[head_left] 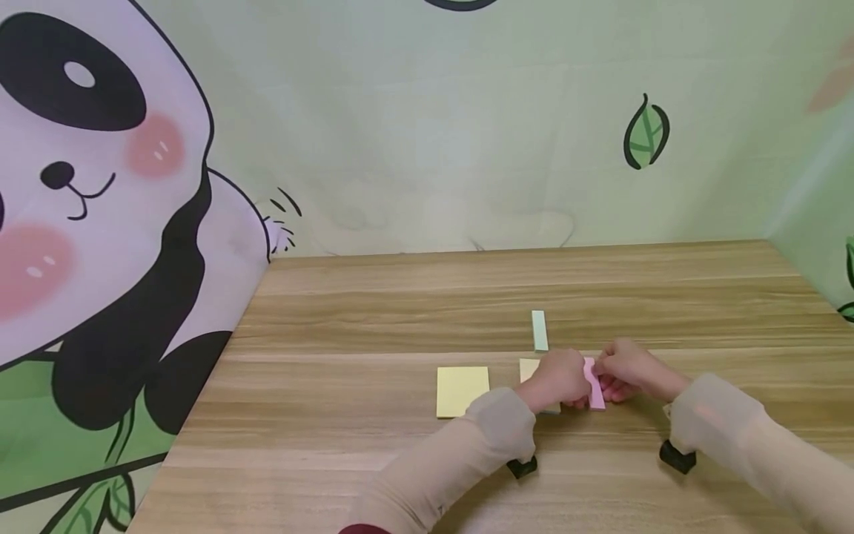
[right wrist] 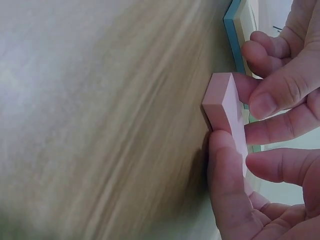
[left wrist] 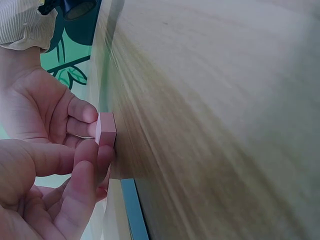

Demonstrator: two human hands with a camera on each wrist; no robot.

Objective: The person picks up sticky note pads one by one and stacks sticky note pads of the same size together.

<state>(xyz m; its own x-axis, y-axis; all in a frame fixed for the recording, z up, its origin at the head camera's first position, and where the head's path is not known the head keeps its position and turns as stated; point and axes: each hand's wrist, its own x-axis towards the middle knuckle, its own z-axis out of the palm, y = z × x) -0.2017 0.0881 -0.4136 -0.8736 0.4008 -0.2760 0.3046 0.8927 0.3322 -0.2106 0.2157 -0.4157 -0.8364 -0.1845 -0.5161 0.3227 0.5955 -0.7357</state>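
A narrow pink sticky note pad (head_left: 596, 393) lies on the wood-grain table between my two hands. My left hand (head_left: 560, 374) pinches at its left side with thumb and fingers, reaching over a cream square pad (head_left: 528, 368). On the opposite side, my right hand (head_left: 630, 368) grips the pink pad's edge, thumb against its side and fingers over its top, as the right wrist view shows. The pink pad's thick end (right wrist: 218, 92) faces that camera. Under the cream pad a blue layer (left wrist: 131, 200) shows. Part of the cream pad is hidden by my left hand.
A yellow square sticky note pad (head_left: 462, 391) lies left of the cream one. Beyond them is a narrow pale green strip pad (head_left: 540, 331). A panda-printed backdrop (head_left: 427, 133) rises behind the table (head_left: 320, 415).
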